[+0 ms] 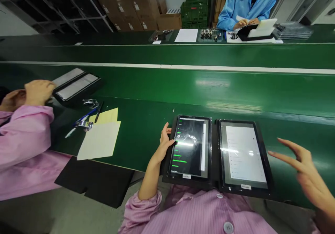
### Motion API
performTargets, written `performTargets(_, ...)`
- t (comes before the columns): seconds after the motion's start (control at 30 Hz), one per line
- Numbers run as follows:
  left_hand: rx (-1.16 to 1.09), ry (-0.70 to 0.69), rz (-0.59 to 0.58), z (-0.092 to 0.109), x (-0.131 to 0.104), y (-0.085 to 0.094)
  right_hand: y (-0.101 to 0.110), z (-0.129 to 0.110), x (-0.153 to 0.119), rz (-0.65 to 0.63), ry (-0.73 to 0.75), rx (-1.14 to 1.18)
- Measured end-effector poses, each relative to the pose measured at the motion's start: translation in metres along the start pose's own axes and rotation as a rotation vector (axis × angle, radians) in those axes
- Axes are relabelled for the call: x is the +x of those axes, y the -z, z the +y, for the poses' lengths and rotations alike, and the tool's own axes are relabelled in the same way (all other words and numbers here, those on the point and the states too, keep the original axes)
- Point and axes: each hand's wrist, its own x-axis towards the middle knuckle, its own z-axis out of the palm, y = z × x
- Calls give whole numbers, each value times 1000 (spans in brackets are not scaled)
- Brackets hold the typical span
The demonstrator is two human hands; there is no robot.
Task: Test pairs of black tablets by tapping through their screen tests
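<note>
- at the near edge of the green table (146,122), right before you, two tablets lie side by side: the left tablet (193,157) and the right tablet (242,164), each in dark surroundings, with a narrow dark gap between them.
- on the left tablet your screen is black with lines of green text and a pale strip down its right side; on the right tablet it is a white page with small rows, and glare crosses both.
- your left hand (164,141) is at the left tablet's outer edge, thumb on the border, fingers partly spread and bent; you cannot tell from this view whether they grip or only rest.
- your right hand (305,171) hangs just beyond the right tablet's outer side, two fingers stretched apart toward it, well parted and with nothing held.
- to your left, a co-worker in a pink sleeve (28,126) has a hand at a dark case (77,84) with two pale panels.
- between that person and you lie a pale yellow sheet (101,141), a blue pen (87,115) and a black pen (99,112).
- across from you, a person in blue (231,9) has both hands at a black case (243,33), near trays of small parts (209,35).
</note>
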Motion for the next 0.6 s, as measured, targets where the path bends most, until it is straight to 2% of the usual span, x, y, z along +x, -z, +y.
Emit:
performTargets(0.07,8,-11,-49,-2,1,3,4,1,-8,77,-74,6)
performTargets(0.13,43,-25,-70,2,-1,4,-2,-4,-8,92,-63,-19)
performTargets(0.27,96,-42,-91,12,-8,6,-31,-27,11,0,91,-110)
performTargets(0.37,61,-53,-131,14,-10,10,-51,-46,28,-77,206,-214)
performTargets(0.5,15,-95,-149,11,-10,12,-61,-61,37,-120,251,-253)
performTargets(0.6,131,-102,-146,14,-11,10,-62,-63,36,-131,246,-235)
